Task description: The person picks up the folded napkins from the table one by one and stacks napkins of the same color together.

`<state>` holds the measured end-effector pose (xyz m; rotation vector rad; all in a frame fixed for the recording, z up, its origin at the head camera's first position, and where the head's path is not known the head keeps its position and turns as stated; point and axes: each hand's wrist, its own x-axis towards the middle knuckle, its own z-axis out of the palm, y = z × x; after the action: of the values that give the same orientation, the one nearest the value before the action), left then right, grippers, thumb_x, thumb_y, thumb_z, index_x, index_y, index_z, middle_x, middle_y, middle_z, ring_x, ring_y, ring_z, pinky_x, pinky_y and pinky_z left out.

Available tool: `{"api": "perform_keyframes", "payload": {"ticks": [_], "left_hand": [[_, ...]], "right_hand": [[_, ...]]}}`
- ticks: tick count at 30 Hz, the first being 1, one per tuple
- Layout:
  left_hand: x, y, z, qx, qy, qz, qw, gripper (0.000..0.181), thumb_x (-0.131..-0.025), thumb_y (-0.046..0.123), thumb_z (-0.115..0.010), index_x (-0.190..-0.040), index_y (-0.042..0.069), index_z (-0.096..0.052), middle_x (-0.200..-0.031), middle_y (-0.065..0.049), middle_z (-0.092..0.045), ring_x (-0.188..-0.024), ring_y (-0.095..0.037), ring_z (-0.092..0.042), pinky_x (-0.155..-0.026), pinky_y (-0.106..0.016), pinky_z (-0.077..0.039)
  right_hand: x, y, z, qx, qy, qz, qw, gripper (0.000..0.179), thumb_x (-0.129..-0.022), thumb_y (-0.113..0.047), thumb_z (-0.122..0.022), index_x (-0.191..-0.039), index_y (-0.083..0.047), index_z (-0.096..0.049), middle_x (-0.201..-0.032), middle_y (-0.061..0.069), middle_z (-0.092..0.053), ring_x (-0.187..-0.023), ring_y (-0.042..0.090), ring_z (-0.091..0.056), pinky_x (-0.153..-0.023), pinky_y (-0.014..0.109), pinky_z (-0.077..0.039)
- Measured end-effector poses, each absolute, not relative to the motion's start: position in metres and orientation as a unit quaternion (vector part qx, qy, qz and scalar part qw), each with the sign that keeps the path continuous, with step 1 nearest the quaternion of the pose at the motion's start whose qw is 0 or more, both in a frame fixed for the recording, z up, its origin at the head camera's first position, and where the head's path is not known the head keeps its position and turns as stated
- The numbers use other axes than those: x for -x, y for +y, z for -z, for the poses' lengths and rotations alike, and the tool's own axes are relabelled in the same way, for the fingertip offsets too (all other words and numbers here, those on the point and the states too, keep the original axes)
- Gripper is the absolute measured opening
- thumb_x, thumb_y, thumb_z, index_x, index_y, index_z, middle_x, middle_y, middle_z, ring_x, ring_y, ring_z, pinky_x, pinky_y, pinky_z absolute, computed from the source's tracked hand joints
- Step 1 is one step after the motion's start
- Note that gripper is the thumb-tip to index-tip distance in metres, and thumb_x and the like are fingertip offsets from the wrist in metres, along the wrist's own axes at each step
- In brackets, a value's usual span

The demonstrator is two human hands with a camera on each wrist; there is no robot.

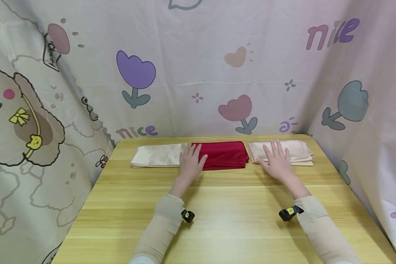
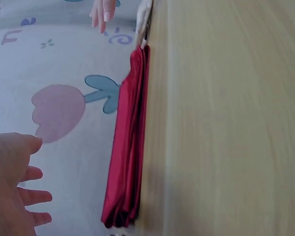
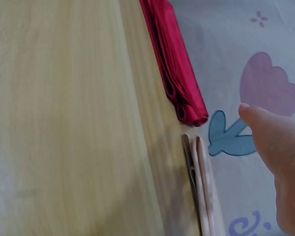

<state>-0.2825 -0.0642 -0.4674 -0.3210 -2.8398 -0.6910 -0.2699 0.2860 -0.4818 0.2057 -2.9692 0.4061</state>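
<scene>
Three folded cloths lie in a row along the far edge of the wooden table (image 1: pixel 217 205). At the left is a cream cloth (image 1: pixel 158 154), in the middle a red cloth (image 1: pixel 222 156), at the right a pale beige cloth (image 1: pixel 300 150). My left hand (image 1: pixel 189 165), fingers spread, overlaps the gap between cream and red in the head view. The left wrist view shows this hand raised above the red cloth (image 2: pixel 128 137). My right hand (image 1: pixel 278 163) is spread over the beige cloth, and the right wrist view shows it apart from that cloth (image 3: pixel 204 191). Neither hand holds anything.
Behind the table hangs a pale printed curtain (image 1: pixel 191 66) with flowers and lettering, and it continues down the left and right sides. A small black camera (image 1: pixel 187 216) is strapped to the left wrist, another camera (image 1: pixel 288 213) to the right.
</scene>
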Motion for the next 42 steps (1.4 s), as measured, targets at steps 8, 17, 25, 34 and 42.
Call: {"api": "perform_keyframes", "payload": {"ticks": [8, 17, 25, 34, 42], "left_hand": [[0.281, -0.051, 0.461, 0.137, -0.939, 0.294, 0.117, 0.058, -0.100, 0.045, -0.047, -0.150, 0.016, -0.040, -0.152, -0.012, -0.043, -0.143, -0.037, -0.033, -0.116, -0.061, -0.022], [0.277, -0.033, 0.450, 0.185, -0.914, 0.344, 0.112, 0.056, -0.101, 0.043, -0.047, -0.149, 0.015, -0.041, -0.151, -0.011, -0.045, -0.141, -0.033, -0.038, -0.116, -0.055, -0.027], [0.279, -0.010, 0.445, 0.203, -0.874, 0.438, 0.046, 0.058, -0.101, 0.044, -0.046, -0.151, 0.016, -0.037, -0.155, -0.008, -0.039, -0.145, -0.030, -0.033, -0.117, -0.050, -0.029], [0.281, 0.015, 0.444, 0.180, -0.839, 0.514, -0.007, 0.054, -0.102, 0.044, -0.044, -0.150, 0.021, -0.038, -0.153, -0.003, -0.043, -0.143, -0.022, -0.038, -0.116, -0.043, -0.033], [0.290, 0.033, 0.452, 0.154, -0.794, 0.586, -0.054, 0.053, -0.101, 0.051, -0.040, -0.148, 0.027, -0.043, -0.152, 0.001, -0.045, -0.141, -0.019, -0.041, -0.115, -0.041, -0.035]], "right_hand": [[0.259, 0.306, 0.475, -0.047, -0.985, -0.148, 0.080, 0.078, -0.098, -0.059, -0.038, -0.154, -0.006, -0.024, -0.163, 0.020, 0.006, -0.149, 0.044, 0.009, -0.115, 0.065, 0.010], [0.248, 0.327, 0.468, -0.036, -0.981, -0.163, 0.096, 0.077, -0.099, -0.056, -0.037, -0.154, -0.004, -0.023, -0.162, 0.025, 0.003, -0.148, 0.047, 0.008, -0.113, 0.068, 0.008], [0.237, 0.341, 0.457, -0.023, -0.978, -0.183, 0.095, 0.079, -0.099, -0.055, -0.038, -0.153, -0.001, -0.020, -0.161, 0.028, 0.005, -0.148, 0.045, 0.014, -0.112, 0.070, 0.006], [0.237, 0.362, 0.456, -0.011, -0.973, -0.210, 0.090, 0.077, -0.101, -0.053, -0.035, -0.154, 0.000, -0.017, -0.160, 0.029, 0.007, -0.147, 0.047, 0.014, -0.109, 0.074, 0.004], [0.243, 0.381, 0.455, 0.004, -0.963, -0.254, 0.095, 0.073, -0.102, -0.049, -0.034, -0.152, 0.003, -0.019, -0.155, 0.037, -0.001, -0.145, 0.053, 0.011, -0.104, 0.079, -0.002]]}}
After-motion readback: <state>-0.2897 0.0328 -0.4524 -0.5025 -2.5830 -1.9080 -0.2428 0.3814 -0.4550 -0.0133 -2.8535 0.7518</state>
